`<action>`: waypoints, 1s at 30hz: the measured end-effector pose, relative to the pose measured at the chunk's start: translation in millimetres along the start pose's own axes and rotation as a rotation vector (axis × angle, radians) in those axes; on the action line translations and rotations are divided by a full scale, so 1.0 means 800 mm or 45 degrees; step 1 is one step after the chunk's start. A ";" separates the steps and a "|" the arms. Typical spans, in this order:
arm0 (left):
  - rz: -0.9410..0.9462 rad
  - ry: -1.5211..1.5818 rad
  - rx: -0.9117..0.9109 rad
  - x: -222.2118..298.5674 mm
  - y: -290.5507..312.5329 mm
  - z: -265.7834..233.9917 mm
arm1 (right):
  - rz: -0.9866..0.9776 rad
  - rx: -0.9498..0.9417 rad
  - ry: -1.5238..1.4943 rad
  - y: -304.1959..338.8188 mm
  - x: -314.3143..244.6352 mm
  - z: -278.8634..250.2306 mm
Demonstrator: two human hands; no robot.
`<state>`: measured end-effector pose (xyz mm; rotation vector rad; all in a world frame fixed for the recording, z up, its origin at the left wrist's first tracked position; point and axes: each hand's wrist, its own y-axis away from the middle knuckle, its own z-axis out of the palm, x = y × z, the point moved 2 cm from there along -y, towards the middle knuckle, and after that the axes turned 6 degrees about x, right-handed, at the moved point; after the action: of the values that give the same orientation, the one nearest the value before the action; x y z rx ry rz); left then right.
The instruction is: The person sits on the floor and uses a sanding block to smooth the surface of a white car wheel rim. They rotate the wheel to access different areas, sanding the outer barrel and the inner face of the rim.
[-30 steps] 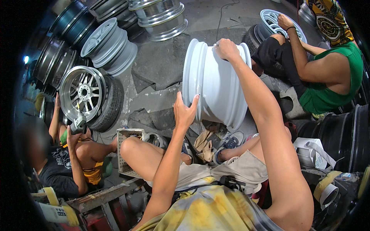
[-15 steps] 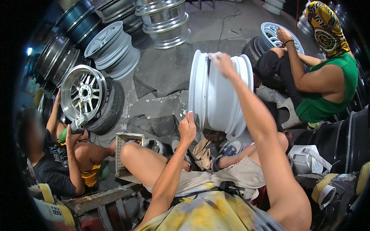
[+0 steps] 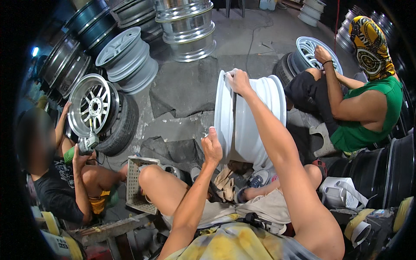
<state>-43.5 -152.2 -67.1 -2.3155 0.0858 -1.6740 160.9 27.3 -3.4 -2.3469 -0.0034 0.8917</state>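
A pale grey-white wheel rim stands on its edge in front of me, between my feet and the dark mat. My left hand is closed at the rim's left edge, thumb up, its fingers partly hidden. On top, my right hand presses a small whitish pad against the rim near its left flange. Whether that pad is cloth or abrasive paper I cannot tell. A tan cloth lies on the floor below the rim, by my shoes.
At left, a person holds a green-and-grey power tool at a silver wheel leaning on a tyre. Another person in green sits at right by a pale wheel. Rim stacks stand behind; a plastic basket is beside my left knee.
My right hand has slid left across the rim's top with the pad, toward the left flange. The rim and my left hand sit slightly lower in view.
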 end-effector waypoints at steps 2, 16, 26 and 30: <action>-0.089 -0.034 -0.008 -0.011 -0.013 -0.006 | 0.101 0.009 -0.054 -0.002 -0.023 0.019; -0.041 0.220 0.132 -0.007 0.008 -0.013 | -0.140 0.001 0.135 0.016 -0.069 0.014; -0.077 0.020 0.099 0.015 -0.073 0.002 | -0.422 0.203 -0.082 0.162 -0.098 -0.020; 0.013 -0.063 0.110 0.023 -0.068 -0.001 | -0.536 0.219 0.163 0.226 -0.107 -0.069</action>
<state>-44.1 -104.4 -35.6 -2.2868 0.0149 -1.5823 90.3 -166.8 -19.9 -2.1249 -0.3420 0.5134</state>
